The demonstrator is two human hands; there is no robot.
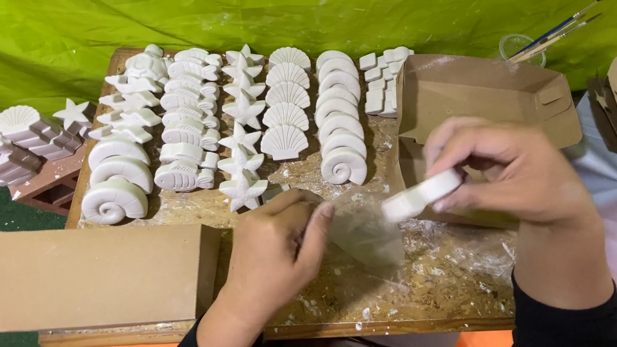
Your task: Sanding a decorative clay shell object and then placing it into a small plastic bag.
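Pinching white plaster piece [421, 196] w/ right hand [511, 164] fingers, left hand [275, 252] fingers clamped on clear bag [366, 229] nr board [447, 282] edge.

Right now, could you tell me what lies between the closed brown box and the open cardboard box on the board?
In the head view, the left hand and a clear plastic bag lie between the closed brown box and the open cardboard box.

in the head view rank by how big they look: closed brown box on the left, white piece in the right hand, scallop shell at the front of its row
1. closed brown box, though it lies nearer the camera
2. white piece in the right hand
3. scallop shell; these two look close, unsure
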